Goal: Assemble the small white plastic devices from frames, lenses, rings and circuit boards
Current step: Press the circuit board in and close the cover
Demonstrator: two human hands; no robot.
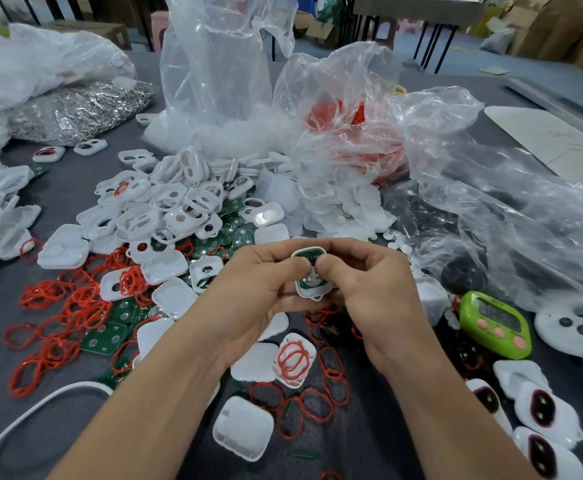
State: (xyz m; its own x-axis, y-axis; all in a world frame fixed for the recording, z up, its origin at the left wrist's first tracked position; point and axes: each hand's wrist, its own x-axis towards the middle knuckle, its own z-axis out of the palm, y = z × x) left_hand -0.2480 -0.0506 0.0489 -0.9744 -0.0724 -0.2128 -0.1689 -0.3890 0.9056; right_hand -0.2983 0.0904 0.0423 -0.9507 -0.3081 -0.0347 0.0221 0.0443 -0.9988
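Head view: both hands meet over the table (380, 441) and clamp one device (306, 285) between them. The left hand (248, 296) curls round its left edge and the right hand (373, 292) curls round its right edge. Both thumbs lie on top, tips nearly touching, pressing on the green board (309, 255) seated in the white frame. The device is tilted, its open back towards the camera, lifted clear of the parts below.

Just beyond the knuckles lies a heap of white frames (165, 206), with more green boards (234, 235) showing under it. Left of the left hand, red rings (58, 317) spread in loose tangles among white covers (165, 268), and further boards (104, 337) lie near the left wrist. Under the hands, between the wrists, a shell (295, 358) holds a few red rings. Nearer the body, between the forearms, another cover (243, 427) rests flat.

Right of the right hand sits a green timer (494, 323) with pink buttons. Below it, beside the right forearm, finished devices (543, 410) lie with dark oval windows up. Beyond the right hand small white discs (395, 244) are scattered at the edge of a crumpled clear bag (498, 188). Further beyond both hands stand more bags (220, 71), one showing red through the plastic. Far left of the left hand, a bag of metal bits (75, 112) lies flat.
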